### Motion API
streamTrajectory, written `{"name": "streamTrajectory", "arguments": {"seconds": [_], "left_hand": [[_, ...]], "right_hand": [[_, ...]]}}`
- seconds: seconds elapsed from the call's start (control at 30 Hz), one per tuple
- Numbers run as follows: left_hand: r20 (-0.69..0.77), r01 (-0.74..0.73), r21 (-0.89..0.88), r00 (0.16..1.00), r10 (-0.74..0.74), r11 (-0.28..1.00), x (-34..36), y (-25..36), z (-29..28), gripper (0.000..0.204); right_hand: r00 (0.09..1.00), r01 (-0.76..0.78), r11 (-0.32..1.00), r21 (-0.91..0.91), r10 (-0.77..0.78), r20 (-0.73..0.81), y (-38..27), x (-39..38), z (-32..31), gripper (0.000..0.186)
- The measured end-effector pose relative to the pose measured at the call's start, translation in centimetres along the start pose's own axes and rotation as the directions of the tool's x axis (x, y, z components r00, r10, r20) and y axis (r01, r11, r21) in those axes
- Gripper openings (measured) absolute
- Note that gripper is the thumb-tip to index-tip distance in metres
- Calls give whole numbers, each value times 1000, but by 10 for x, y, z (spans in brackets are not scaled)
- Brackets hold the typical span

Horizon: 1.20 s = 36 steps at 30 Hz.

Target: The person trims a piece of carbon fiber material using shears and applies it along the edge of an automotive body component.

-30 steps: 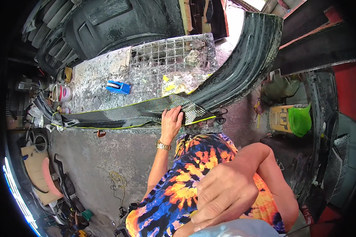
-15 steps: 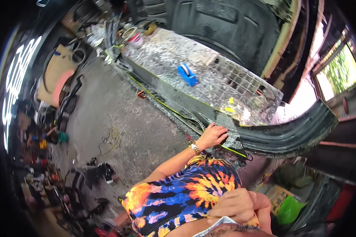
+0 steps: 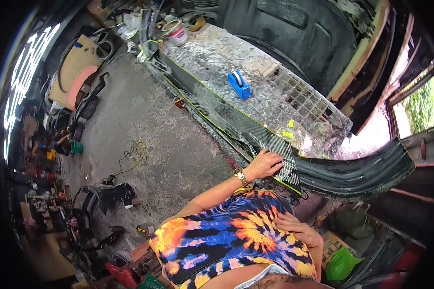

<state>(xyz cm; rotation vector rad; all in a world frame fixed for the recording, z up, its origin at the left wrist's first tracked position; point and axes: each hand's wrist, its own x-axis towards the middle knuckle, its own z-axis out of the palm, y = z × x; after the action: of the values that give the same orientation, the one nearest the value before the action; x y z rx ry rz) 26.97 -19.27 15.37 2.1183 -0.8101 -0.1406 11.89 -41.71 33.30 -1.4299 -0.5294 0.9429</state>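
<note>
A long strip of black woven cloth with a carbon-fibre look (image 3: 226, 118), edged in yellow, lies along a long, narrow black part. Flat on the cloth's near right end rests my left hand (image 3: 265, 164), palm down with its fingers stretched out. The cloth is a little rucked beside that hand. Past the cloth's end, the ribbed black part (image 3: 357, 173) shows bare and curves up to the right. My right hand (image 3: 298, 228) lies against the front of my tie-dyed shirt (image 3: 226, 231), its fingers extended and holding nothing.
On the stained worktable (image 3: 207, 55) stand a blue tape dispenser (image 3: 239, 85) and a white-and-red tub (image 3: 177, 34). Yellow scraps (image 3: 288, 135) lie near a metal grid (image 3: 306, 96). An orange clamp (image 3: 179, 103) sits on the edge; a yellow cord (image 3: 140, 153) is on the floor.
My right hand has moved from a curled position near my collar to lie flat, farther down my shirt. My left hand stays on the cloth. The view has shifted slightly.
</note>
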Motion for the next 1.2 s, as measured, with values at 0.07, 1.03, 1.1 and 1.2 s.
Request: {"name": "streamTrajectory", "arguments": {"seconds": [0.07, 1.03, 1.1, 1.2], "left_hand": [[81, 40, -17, 996, -38, 999, 4, -1, -8, 27], [172, -73, 87, 984, 57, 993, 10, 0, -18, 37], [196, -80, 110, 979, 57, 991, 10, -4, -21, 39], [224, -95, 109, 972, 68, 989, 10, -5, -22, 42]], "right_hand": [[995, -29, 999, 16, 30, -95, -2, -10, -4, 50], [675, 682, 658, 319, -734, 70, -76, 81, 10, 52], [818, 568, 784, 250, -571, -67, -46, 86, 17, 58], [917, 354, 929, 109, -322, -235, -16, 94, 24, 62]]}}
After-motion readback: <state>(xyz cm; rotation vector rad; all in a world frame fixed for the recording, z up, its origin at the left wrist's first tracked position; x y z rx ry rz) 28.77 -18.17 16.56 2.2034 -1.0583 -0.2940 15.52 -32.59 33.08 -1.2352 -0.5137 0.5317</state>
